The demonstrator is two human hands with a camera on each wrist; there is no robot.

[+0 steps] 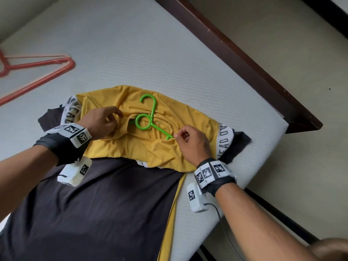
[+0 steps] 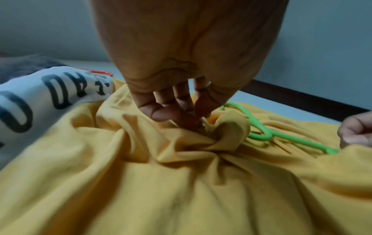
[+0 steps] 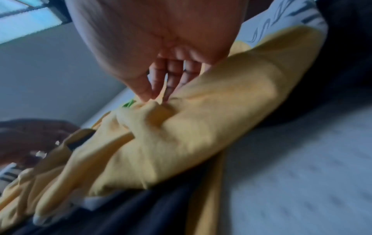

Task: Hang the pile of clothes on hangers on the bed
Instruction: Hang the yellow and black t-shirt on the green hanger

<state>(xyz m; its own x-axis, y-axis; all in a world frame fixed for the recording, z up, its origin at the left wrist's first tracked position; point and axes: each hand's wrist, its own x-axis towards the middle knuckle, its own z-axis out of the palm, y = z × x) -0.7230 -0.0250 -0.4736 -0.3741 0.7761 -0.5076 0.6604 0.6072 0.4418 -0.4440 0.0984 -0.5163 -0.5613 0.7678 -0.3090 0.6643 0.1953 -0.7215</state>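
Green hanger [image 1: 148, 117] lies on yellow shirt [image 1: 143, 147] between both pinching hands.

The shirt [image 1: 131, 144] is mustard yellow and black, with white sleeve bands [image 1: 225, 142] in black letters. One hanger [image 1: 148, 117] is bright green; the hanger [image 1: 37, 72] at upper left is red. The mattress [image 1: 131, 53] is white, dotted.

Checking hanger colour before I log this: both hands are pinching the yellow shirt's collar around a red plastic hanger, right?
Not quite: the plastic hanger in the yellow shirt collar is green, as the head view shows. Left hand and right hand do pinch the fabric.
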